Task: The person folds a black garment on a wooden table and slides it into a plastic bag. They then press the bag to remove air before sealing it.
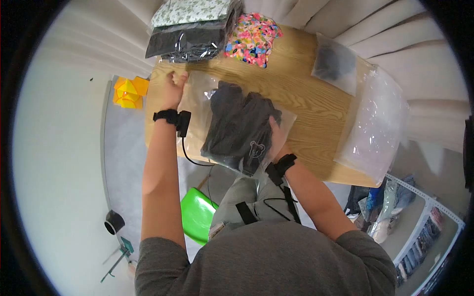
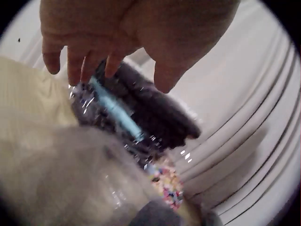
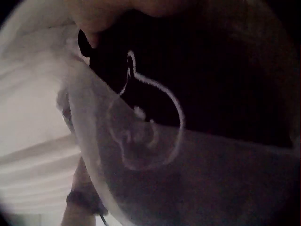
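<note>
A dark grey folded garment [image 1: 237,128] with a white bear-shaped outline lies in a clear plastic bag [image 1: 195,98] at the table's near edge. In the right wrist view, the film's edge crosses the bear outline [image 3: 176,106], covering only part of it. My right hand [image 1: 277,140] grips the garment's right side, thumb on top and the other fingers hidden underneath. My left hand [image 1: 173,91] is raised by the bag's far left corner. Its fingers [image 2: 75,63] hang loosely apart in the left wrist view, with nothing between them.
Bagged folded clothes [image 1: 190,39] and a flowered cloth [image 1: 254,39] lie at the table's far side. On the right are a small clear bag with a dark item [image 1: 335,61] and a stack of clear bags [image 1: 375,123]. A green stool [image 1: 197,217] stands below the table.
</note>
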